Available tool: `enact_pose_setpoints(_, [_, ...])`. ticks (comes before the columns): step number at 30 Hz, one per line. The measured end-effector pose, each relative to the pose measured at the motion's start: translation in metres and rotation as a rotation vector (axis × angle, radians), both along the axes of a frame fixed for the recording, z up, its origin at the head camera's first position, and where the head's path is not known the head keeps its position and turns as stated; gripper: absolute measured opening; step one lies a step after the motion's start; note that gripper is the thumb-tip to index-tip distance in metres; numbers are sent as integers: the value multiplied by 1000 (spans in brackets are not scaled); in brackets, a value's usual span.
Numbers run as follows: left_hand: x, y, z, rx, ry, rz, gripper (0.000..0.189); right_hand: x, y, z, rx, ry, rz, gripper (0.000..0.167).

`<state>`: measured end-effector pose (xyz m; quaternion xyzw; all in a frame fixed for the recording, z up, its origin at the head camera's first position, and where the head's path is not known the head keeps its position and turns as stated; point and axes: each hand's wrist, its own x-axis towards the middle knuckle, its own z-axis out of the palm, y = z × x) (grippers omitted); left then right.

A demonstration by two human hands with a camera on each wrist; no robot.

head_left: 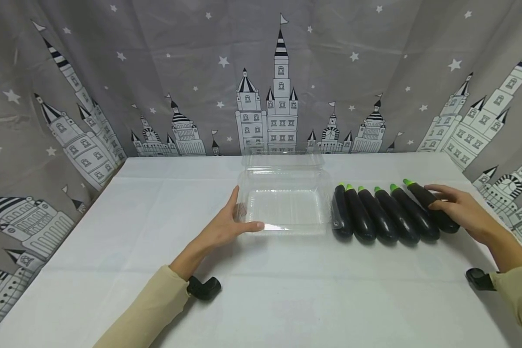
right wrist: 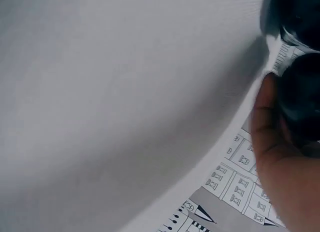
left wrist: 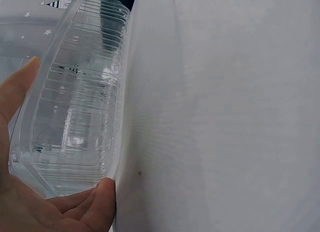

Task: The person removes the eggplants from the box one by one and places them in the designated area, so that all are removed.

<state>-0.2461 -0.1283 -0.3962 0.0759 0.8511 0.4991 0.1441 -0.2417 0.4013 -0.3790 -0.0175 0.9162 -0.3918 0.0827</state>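
A clear plastic clamshell container [head_left: 287, 227] stands with its lid [head_left: 282, 160] raised at the back. My left hand [head_left: 226, 226] grips its left end, thumb along the front rim and fingers at the side. In the left wrist view, the ribbed container wall [left wrist: 75, 111] lies between thumb and fingers. To the right, several dark eggplants with green stem ends lie side by side in a row. Around the rightmost eggplant [head_left: 424, 195] are the fingers and thumb of my right hand [head_left: 465, 212]. That eggplant [right wrist: 302, 94] is only partly visible in the right wrist view.
The leftmost eggplant [head_left: 342, 212] lies close against the container's right side. A white cloth [head_left: 313, 299] covers the table. Behind the table hangs a grey curtain [head_left: 165, 67] with castles and stars. Each wrist carries a black camera mount [head_left: 204, 288].
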Motion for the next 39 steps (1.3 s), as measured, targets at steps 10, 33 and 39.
enact_pose_setpoints(10, [2, 1, 1, 2, -5, 1, 123, 2, -1, -1, 74, 7, 35, 51])
enact_pose_setpoints(33, [2, -4, 1, -18, 16, 3, 124, 9, -8, 1, 172, 39, 42, 53])
enact_pose_setpoints(39, [2, -7, 0, -20, 18, -2, 125, 9, -12, 0, 153, 39, 17, 57])
